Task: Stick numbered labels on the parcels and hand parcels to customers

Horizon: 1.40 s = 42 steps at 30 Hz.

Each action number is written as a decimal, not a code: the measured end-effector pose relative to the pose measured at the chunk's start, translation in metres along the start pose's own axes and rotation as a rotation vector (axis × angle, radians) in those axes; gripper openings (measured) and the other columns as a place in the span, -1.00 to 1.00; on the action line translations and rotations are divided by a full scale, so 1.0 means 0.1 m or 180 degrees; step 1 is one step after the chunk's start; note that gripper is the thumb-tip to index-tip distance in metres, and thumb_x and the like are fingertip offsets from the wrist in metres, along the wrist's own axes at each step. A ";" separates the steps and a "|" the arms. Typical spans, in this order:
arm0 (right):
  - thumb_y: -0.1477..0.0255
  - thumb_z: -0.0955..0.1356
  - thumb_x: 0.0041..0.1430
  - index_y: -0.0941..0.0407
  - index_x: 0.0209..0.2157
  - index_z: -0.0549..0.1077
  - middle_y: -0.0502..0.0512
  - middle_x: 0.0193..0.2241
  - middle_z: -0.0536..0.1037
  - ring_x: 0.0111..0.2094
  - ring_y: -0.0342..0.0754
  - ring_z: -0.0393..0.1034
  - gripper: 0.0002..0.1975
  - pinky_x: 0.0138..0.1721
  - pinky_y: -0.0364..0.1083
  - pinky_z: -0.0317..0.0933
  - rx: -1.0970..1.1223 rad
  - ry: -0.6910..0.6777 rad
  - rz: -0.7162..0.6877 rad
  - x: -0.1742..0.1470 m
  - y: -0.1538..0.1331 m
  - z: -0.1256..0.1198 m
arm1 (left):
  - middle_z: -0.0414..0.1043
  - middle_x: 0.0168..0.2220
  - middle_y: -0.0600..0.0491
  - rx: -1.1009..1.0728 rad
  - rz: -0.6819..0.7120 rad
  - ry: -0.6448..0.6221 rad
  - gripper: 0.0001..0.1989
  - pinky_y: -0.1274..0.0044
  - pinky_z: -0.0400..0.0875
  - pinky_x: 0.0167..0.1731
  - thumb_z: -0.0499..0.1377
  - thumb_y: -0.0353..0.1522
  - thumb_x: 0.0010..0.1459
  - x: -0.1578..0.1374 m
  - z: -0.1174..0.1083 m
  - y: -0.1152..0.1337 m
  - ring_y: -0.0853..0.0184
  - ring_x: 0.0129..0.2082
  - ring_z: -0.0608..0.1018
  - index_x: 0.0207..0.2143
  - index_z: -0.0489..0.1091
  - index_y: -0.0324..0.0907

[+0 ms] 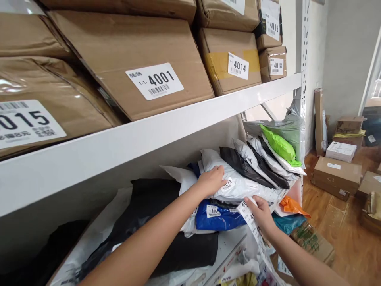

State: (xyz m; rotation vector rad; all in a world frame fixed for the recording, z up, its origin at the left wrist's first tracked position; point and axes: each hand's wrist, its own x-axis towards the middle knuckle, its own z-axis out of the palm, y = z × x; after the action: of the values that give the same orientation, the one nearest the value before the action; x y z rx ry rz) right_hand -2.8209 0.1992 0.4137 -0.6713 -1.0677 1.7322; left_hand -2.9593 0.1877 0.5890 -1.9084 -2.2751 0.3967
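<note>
My left hand (212, 181) rests on a white mailer bag (247, 188), its fingers curled next to a label (228, 184) reading 4013; whether it grips the bag or only presses on it, I cannot make out. Lower right, my right hand (262, 212) pinches a strip of printed labels (249, 220) that trails downward. Beneath the white bag lies a blue mailer bag (220, 218) with its own label. Behind it, black and white bags (247, 167) lean in a row, ending at a bright green bag (279, 145).
A white shelf beam (178, 127) crosses above my hands, carrying labelled cardboard boxes (154, 47). Black bags (154, 194) fill the lower shelf's left. Orange (293, 205) and teal (287, 223) bags sit below right. More boxes (336, 174) stand on the wooden floor.
</note>
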 end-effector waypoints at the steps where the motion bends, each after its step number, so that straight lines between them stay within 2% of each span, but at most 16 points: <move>1: -0.08 0.47 -0.22 0.07 -0.66 0.17 -0.16 -0.72 0.16 -0.62 -0.24 -0.05 -0.42 -0.56 -0.17 -0.13 0.0095 0.0034 -0.0022 0.01 0.01 -0.10 | 0.41 0.00 -0.23 0.0003 0.0058 0.0130 -0.64 0.34 0.37 -0.14 0.15 -0.30 0.19 0.08 -0.04 0.02 0.02 -0.05 0.51 0.01 0.32 -0.26; 5: -0.08 0.52 -0.28 0.08 -0.54 0.35 -0.12 -0.67 0.34 -0.63 -0.20 0.08 -0.45 -0.58 -0.17 -0.03 0.0488 0.0157 -0.0027 0.27 -0.06 -0.39 | 0.36 0.13 -0.19 -0.0151 0.1253 0.0486 -0.45 0.32 0.25 0.07 0.31 -0.40 -0.01 0.57 -0.13 0.15 0.01 0.13 0.38 0.07 0.32 -0.19; 9: -0.02 0.54 -0.29 0.08 -0.51 0.42 0.00 -0.56 0.49 -0.52 -0.07 0.34 -0.50 -0.49 -0.11 0.20 0.0889 0.0030 0.0061 0.64 -0.14 -0.46 | 0.51 -0.23 0.00 -0.0291 0.1817 -0.0043 -0.86 0.47 0.31 -0.19 0.27 -0.44 0.02 0.93 0.01 0.20 0.17 -0.17 0.52 -0.31 0.44 -0.15; 10: 0.00 0.55 -0.29 0.07 -0.50 0.42 0.02 -0.53 0.52 -0.45 -0.02 0.41 -0.52 -0.43 -0.08 0.26 0.1126 0.0064 0.0073 0.71 -0.16 -0.46 | 0.48 -0.32 0.02 -0.0305 0.1909 -0.0051 -0.94 0.49 0.29 -0.24 0.24 -0.46 0.03 0.95 0.06 0.19 0.20 -0.23 0.51 -0.41 0.42 -0.15; 13: 0.08 0.59 -0.31 0.04 -0.48 0.42 0.02 -0.44 0.56 -0.27 0.03 0.49 -0.54 -0.26 -0.02 0.35 0.1929 0.0255 0.0025 0.84 -0.20 -0.47 | 0.39 -0.45 0.05 -0.0408 0.2506 -0.0003 -0.82 0.49 0.28 -0.23 0.15 -0.51 0.08 0.88 0.19 0.09 0.28 -0.33 0.46 -0.55 0.34 -0.15; 16: 0.08 0.59 -0.31 0.05 -0.52 0.40 -0.06 -0.52 0.50 -0.42 -0.07 0.42 -0.54 -0.35 -0.08 0.32 0.1955 0.0205 -0.0002 0.89 -0.19 -0.51 | 0.34 -0.46 0.06 -0.0607 0.2938 -0.0034 -0.84 0.45 0.27 -0.08 0.13 -0.52 0.03 0.79 0.23 0.03 0.30 -0.36 0.41 -0.55 0.33 -0.15; 19: 0.01 0.55 -0.24 0.08 -0.59 0.38 -0.10 -0.62 0.39 -0.57 -0.16 0.24 -0.53 -0.46 -0.13 0.21 0.1026 -0.0105 -0.0108 0.88 -0.10 -0.51 | 0.34 -0.35 0.03 -0.1091 0.2738 -0.0368 -0.88 0.49 0.31 -0.12 0.08 -0.52 -0.03 0.84 0.21 0.06 0.30 -0.30 0.42 -0.51 0.37 -0.17; 21: 0.02 0.52 -0.18 0.09 -0.59 0.45 -0.03 -0.55 0.43 -0.46 -0.10 0.32 -0.57 -0.34 -0.10 0.26 0.0465 -0.0086 -0.0490 0.86 -0.04 -0.46 | 0.33 -0.29 0.03 -0.1453 0.2413 -0.0685 -0.80 0.52 0.32 -0.16 0.02 -0.50 0.00 0.94 0.21 0.10 0.31 -0.26 0.43 -0.43 0.43 -0.17; 23: 0.07 0.49 -0.09 0.08 -0.50 0.54 0.06 -0.40 0.50 -0.27 -0.02 0.40 -0.65 -0.14 -0.05 0.27 0.0126 0.0108 -0.0908 0.85 0.02 -0.38 | 0.32 -0.26 0.07 -0.1771 0.2039 -0.0961 -0.66 0.52 0.32 -0.14 0.01 -0.47 0.02 1.04 0.24 0.13 0.33 -0.25 0.42 -0.18 0.46 -0.13; 26: 0.12 0.43 0.01 0.07 -0.38 0.59 0.12 -0.34 0.53 -0.23 0.02 0.40 -0.70 -0.10 -0.02 0.25 -0.0200 0.0384 -0.0969 0.86 0.05 -0.25 | 0.29 -0.20 0.11 -0.2602 0.1275 -0.1437 -0.36 0.53 0.36 -0.28 0.06 -0.42 0.00 1.14 0.33 0.12 0.36 -0.28 0.42 0.19 0.16 0.01; 28: 0.09 0.41 0.00 0.09 -0.42 0.57 0.10 -0.43 0.53 -0.36 0.00 0.36 -0.67 -0.25 -0.04 0.25 -0.0210 0.0455 -0.0675 0.90 0.04 -0.19 | 0.27 -0.19 0.13 -0.3305 0.0925 -0.1551 -0.38 0.56 0.36 -0.38 0.11 -0.38 -0.02 1.15 0.40 0.07 0.37 -0.30 0.45 0.13 0.10 0.04; 30: 0.04 0.41 -0.07 0.11 -0.49 0.52 0.05 -0.55 0.48 -0.49 -0.06 0.28 -0.61 -0.40 -0.07 0.18 -0.0102 0.0344 -0.0303 0.97 0.01 -0.16 | 0.27 -0.23 0.14 -0.3626 0.1004 -0.1402 -0.63 0.54 0.38 -0.35 0.17 -0.34 -0.03 1.14 0.45 0.02 0.35 -0.25 0.48 -0.13 0.21 -0.06; 33: -0.02 0.44 -0.19 0.12 -0.58 0.47 0.01 -0.64 0.43 -0.57 -0.11 0.18 -0.55 -0.51 -0.11 0.07 -0.0082 0.0149 -0.0055 1.07 -0.04 -0.14 | 0.29 -0.32 0.09 -0.2897 0.1266 -0.0741 -0.79 0.49 0.38 -0.23 0.22 -0.28 -0.01 1.11 0.47 -0.01 0.31 -0.25 0.47 -0.45 0.22 -0.16; 36: -0.03 0.44 -0.21 0.12 -0.59 0.45 -0.01 -0.66 0.40 -0.58 -0.13 0.15 -0.54 -0.54 -0.13 0.02 -0.0157 0.0136 -0.0093 1.07 -0.06 -0.14 | 0.30 -0.36 0.08 -0.1992 0.1035 -0.0149 -0.79 0.46 0.35 -0.23 0.22 -0.22 0.03 1.12 0.45 0.08 0.31 -0.35 0.43 -0.44 0.31 -0.16; 40: 0.00 0.42 -0.15 0.13 -0.58 0.43 -0.03 -0.65 0.37 -0.58 -0.15 0.12 -0.56 -0.54 -0.14 -0.01 -0.0253 0.0212 -0.0205 1.02 -0.04 -0.13 | 0.30 -0.37 0.08 -0.2611 0.1206 -0.0458 -0.65 0.46 0.34 -0.16 0.08 -0.06 0.14 1.21 0.41 0.22 0.28 -0.28 0.44 -0.45 0.32 -0.16; 42: -0.02 0.42 -0.16 0.13 -0.59 0.42 -0.04 -0.66 0.36 -0.59 -0.17 0.11 -0.54 -0.54 -0.14 -0.01 -0.0232 0.0315 -0.0158 1.04 -0.02 -0.12 | 0.32 -0.29 0.08 -0.3061 0.1387 -0.0813 -0.66 0.47 0.34 -0.13 0.17 -0.06 0.06 1.25 0.39 0.24 0.29 -0.22 0.45 -0.36 0.37 -0.17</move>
State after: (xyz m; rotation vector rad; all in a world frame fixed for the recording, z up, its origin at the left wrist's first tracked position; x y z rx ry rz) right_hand -2.8507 0.2994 0.4126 -0.7622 -1.0739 1.6075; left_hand -2.9698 0.3099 0.5377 -2.9505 -2.4076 -0.5802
